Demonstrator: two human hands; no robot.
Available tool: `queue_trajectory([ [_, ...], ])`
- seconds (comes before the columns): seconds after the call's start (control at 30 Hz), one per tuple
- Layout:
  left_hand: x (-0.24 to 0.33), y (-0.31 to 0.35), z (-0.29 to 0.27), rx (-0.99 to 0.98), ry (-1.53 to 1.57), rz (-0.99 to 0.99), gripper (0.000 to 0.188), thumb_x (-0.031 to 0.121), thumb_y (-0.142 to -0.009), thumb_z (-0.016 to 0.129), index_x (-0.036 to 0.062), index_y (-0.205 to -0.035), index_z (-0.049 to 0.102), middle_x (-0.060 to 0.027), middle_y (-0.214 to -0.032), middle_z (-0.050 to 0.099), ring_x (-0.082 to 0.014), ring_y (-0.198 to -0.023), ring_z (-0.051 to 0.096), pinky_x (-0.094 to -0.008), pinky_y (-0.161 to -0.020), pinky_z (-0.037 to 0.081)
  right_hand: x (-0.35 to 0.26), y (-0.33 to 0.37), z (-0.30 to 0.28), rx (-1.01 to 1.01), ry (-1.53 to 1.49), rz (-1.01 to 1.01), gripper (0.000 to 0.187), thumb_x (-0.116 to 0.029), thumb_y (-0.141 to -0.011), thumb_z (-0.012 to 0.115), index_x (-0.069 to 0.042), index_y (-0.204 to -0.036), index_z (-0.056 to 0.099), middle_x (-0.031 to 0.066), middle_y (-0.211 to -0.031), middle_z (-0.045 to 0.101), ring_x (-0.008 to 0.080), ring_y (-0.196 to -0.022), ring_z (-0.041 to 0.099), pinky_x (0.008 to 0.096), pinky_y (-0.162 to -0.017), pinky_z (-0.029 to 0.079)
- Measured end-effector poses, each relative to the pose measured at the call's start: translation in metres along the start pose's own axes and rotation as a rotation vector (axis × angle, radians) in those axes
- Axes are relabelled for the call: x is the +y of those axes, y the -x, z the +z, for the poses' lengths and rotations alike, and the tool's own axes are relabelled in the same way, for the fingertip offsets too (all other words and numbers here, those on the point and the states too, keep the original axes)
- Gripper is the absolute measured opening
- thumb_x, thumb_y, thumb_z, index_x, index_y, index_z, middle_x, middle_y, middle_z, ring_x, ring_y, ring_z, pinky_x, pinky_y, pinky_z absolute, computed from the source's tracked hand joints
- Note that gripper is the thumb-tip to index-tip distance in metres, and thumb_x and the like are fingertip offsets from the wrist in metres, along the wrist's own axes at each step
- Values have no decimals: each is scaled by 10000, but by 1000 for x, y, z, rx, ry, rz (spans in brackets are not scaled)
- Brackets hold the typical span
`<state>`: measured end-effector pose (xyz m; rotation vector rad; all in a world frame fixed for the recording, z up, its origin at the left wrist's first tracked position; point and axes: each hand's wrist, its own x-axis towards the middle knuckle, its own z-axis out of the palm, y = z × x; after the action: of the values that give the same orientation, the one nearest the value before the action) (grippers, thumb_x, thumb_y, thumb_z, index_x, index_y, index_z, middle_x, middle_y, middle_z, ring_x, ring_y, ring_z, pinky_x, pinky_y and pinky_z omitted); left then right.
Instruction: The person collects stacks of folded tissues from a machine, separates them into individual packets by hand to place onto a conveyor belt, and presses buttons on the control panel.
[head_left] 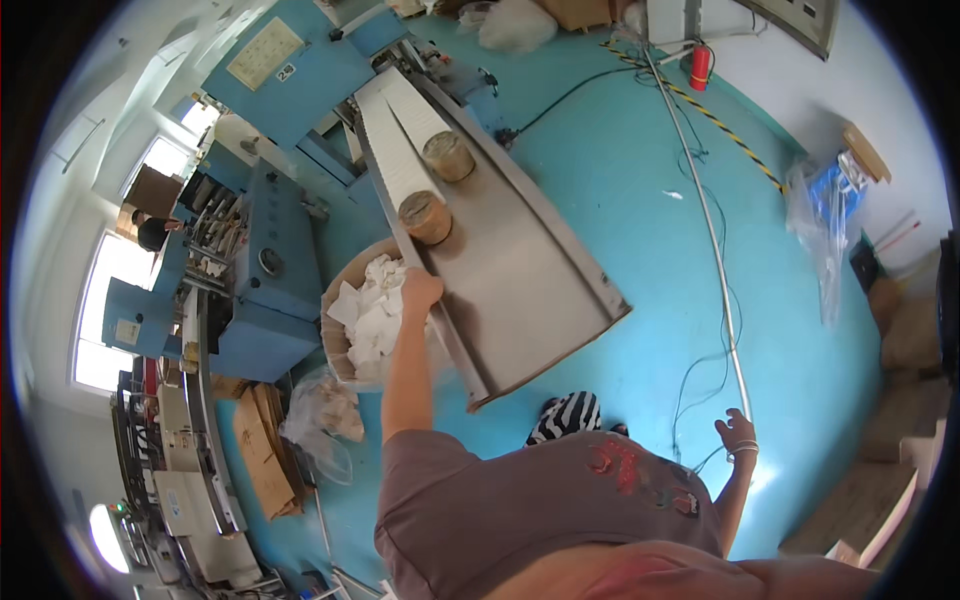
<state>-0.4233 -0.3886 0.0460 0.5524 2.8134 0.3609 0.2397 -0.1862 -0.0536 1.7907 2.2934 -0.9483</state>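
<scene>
My left hand is closed at the left side rim of a long metal tray that slopes down from a blue machine. Its fingertips are hidden, but they appear curled over the rim. On the tray lie two long rows of closely stacked white paper pieces. A brown tape-wrapped cylinder stands at the near end of the left row, and a second brown cylinder at the end of the right row. My right hand hangs empty at my right side, fingers apart, a bracelet on its wrist.
A large bin of white paper scraps stands left of the tray. Blue machines line the left. A clear plastic bag and flattened cardboard lie nearby. A metal pole and cables cross the floor; cartons stand right.
</scene>
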Motion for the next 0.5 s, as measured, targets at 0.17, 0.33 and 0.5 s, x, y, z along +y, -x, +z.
queue_trajectory([
  [0.17,28,0,12,95,-134,-87,452,196,-781,552,-134,-1078,468,-296,-1070,597,-395,-989,608,-417,-863,488,-41,-119,-9,-41,-33,-260,454,-312,-769,683,-70,-1134,563,206,-1005,652,336,-942,637,400,-806,508],
  [0.33,35,6,22,224,-90,-335,473,149,-776,572,-127,-1119,400,-299,-1053,596,-380,-983,616,-403,-846,502,-129,-205,-9,-319,-12,-659,449,-325,-804,637,-53,-1153,559,172,-1058,640,341,-966,611,410,-839,483],
  [0.5,63,18,21,267,-116,-430,494,137,-779,561,-107,-1159,361,-293,-1048,587,-400,-975,605,-426,-838,497,-141,-296,-63,-458,98,-655,500,-383,-779,646,-65,-1155,565,183,-1050,644,343,-942,626,391,-844,495],
])
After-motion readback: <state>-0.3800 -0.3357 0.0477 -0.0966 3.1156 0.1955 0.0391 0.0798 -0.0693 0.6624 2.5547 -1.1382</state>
